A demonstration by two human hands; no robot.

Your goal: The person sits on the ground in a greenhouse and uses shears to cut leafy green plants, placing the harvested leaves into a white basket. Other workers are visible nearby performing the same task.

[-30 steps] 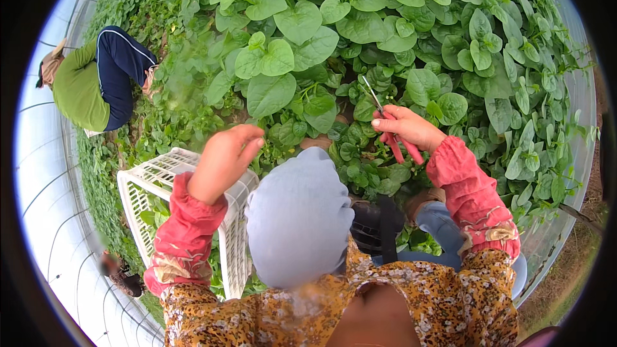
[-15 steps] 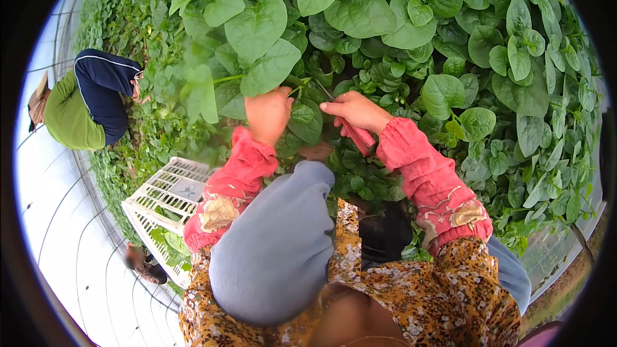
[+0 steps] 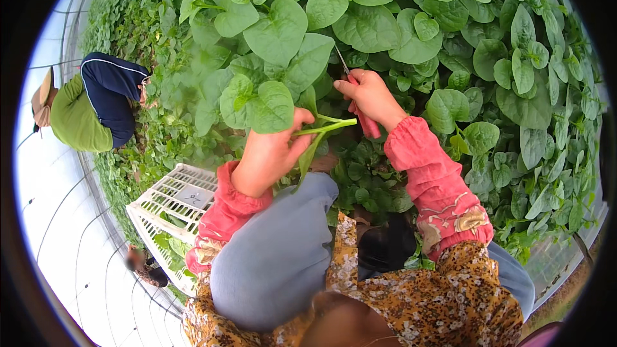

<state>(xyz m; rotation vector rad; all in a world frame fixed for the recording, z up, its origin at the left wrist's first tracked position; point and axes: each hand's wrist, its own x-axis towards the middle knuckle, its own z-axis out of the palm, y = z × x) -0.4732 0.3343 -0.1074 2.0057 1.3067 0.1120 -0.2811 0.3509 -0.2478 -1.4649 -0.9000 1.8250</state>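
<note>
Leafy stem (image 3: 337, 124) held in the left hand (image 3: 271, 157)

The stem is pale green and forked, with broad, smooth, heart-shaped leaves (image 3: 271, 106). It lies beyond the knee (image 3: 283, 238), its long axis nearly level, the bare end pointing right, the leaves leftward. The hands are apart: the left is closed around the stem, the right hand (image 3: 373, 97) grips red-handled scissors (image 3: 369, 126), blades pointing away.

We observe one forked green stem (image 3: 331, 127), its pale free end pointing right, its broad leaves (image 3: 270, 106) (smooth-edged) at left. We record red-handled scissors (image 3: 369, 127) near that end, slim blade slanting up-left.
</note>
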